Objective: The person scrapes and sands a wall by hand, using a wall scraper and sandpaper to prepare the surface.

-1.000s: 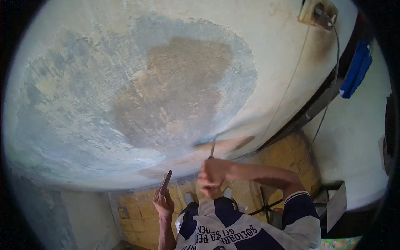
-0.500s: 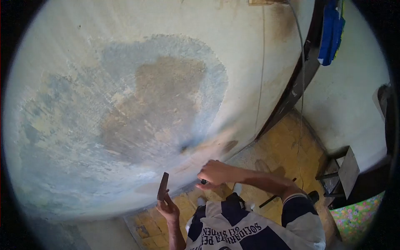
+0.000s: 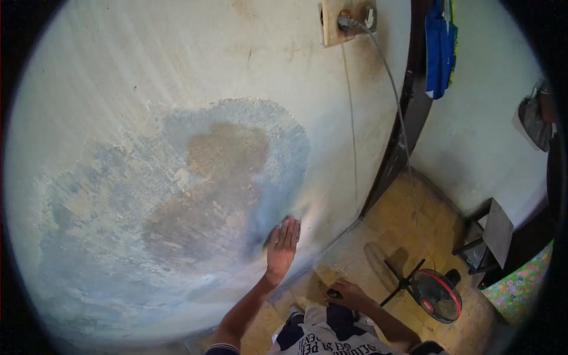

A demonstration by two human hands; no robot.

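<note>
My left hand (image 3: 282, 251) is raised against the wall (image 3: 331, 136), fingers stretched upward and close together. It presses on the lower right edge of the rough grey-blue patch (image 3: 290, 171). Only a thin dark edge of the flat brown block shows beside the fingers; my hand hides the rest. A brown area (image 3: 228, 154) lies within the patch. Lower down, near my shirt, my right hand (image 3: 350, 296) is closed round a small black object (image 3: 334, 293), held away from the wall.
At the right, a fan (image 3: 436, 296) with a red rim stands on the yellow tiled floor (image 3: 393, 213). A small dark stand (image 3: 497, 231) is beyond it. A cable (image 3: 393, 83) hangs from the wall socket (image 3: 344, 22). Blue cloth (image 3: 439, 53) hangs at the upper right.
My left hand has moved up and right, onto the wall. My right hand has dropped away to the lower right. The view has shifted, showing the socket and fan.
</note>
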